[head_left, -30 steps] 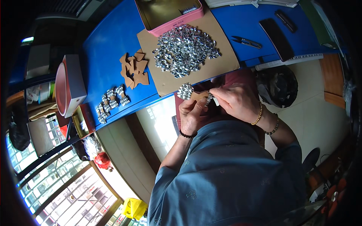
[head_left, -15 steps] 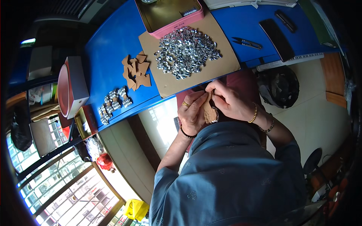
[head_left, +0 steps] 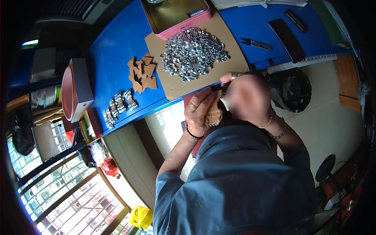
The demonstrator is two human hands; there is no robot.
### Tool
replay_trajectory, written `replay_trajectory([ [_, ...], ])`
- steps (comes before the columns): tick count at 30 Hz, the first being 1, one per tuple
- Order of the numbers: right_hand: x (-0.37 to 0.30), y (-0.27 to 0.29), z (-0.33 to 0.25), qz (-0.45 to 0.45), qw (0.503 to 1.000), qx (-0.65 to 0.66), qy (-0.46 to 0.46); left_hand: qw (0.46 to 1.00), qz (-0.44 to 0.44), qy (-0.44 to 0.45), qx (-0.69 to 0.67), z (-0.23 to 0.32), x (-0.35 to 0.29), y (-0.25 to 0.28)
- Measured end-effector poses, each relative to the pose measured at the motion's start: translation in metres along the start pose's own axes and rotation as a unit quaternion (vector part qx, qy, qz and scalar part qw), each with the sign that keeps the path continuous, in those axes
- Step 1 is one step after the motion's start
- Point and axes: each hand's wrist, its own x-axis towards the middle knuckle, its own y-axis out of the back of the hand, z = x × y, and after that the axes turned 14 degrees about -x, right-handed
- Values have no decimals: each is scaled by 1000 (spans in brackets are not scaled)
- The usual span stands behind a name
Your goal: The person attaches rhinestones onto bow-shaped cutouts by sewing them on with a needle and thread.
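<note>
My left hand [head_left: 199, 111] pinches a creased brown card piece [head_left: 214, 112] over my lap, just below the table edge. Silvery bits show along the card's lower end. To its right my right hand [head_left: 248, 100] is raised, turned and mostly blurred; one ringed finger stretches toward the table edge. Whether it holds anything cannot be made out. Beyond both hands, a heap of shiny silver beads [head_left: 194, 55] covers much of a flat cardboard sheet [head_left: 176, 92]. Left of the sheet lie loose brown card pieces [head_left: 143, 74]. Farther left are several bead-trimmed card pieces [head_left: 119, 103].
A pink-rimmed tin [head_left: 184, 27] stands at the sheet's far edge. Thread snips [head_left: 256, 44], a dark phone [head_left: 287, 41] and a small black case [head_left: 296, 21] lie right on the blue table [head_left: 113, 47]. A pink-and-white box [head_left: 80, 86] sits at the left; a black bag-lined bin [head_left: 291, 90] stands below right.
My right hand has come away from the card, turning and lifting to the right. My left hand has shifted slightly left, still gripping the card, which now shows more of its face.
</note>
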Motion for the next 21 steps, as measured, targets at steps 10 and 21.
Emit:
replay_trajectory([
  [10, -7, 97, -12, 71, 953, 282, -88, 997, 42, -13, 70, -1, 7, 15],
  [21, -40, 182, 46, 218, 936, 221, -167, 997, -41, 45, 48, 1, 13, 25],
])
